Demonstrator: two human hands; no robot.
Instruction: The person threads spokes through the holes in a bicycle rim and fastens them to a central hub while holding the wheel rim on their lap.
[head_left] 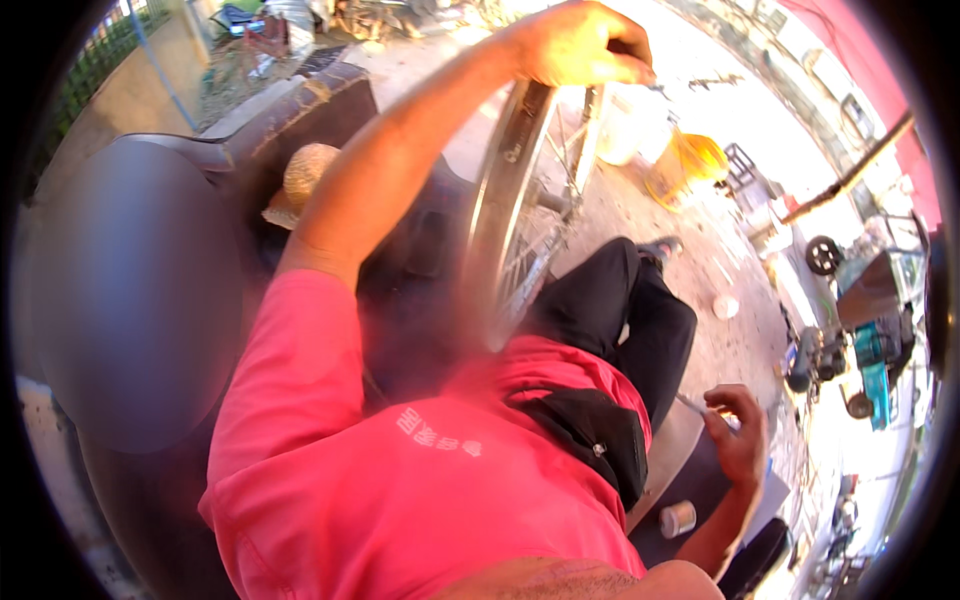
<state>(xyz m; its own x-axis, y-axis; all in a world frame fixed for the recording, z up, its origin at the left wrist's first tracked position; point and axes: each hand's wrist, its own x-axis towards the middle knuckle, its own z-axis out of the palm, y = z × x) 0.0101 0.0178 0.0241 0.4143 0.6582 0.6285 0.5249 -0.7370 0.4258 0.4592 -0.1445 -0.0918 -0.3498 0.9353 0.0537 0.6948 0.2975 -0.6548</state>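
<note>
A spoked wheel (515, 170) with a metallic rim stands upright before my lap, its lower part smeared by motion. My left hand (585, 48) reaches over its top, fingers curled round the rim. The hub and spokes show on the wheel's right side. Low on the right, my right hand (735, 430) has bent fingers closed on a thin grey stick-like piece (690, 405), whose kind I cannot make out. A small round tub (678, 518) with a pale top is close to my right forearm.
A brown padded seat (330, 100) stands on the left, with a straw-coloured rounded thing (308, 172) on it. Ahead is a yellow bucket (690, 168). A small white round object (725, 306) lies on the ground. Turquoise machinery (873, 365) stands at right, below a pink canopy (890, 50).
</note>
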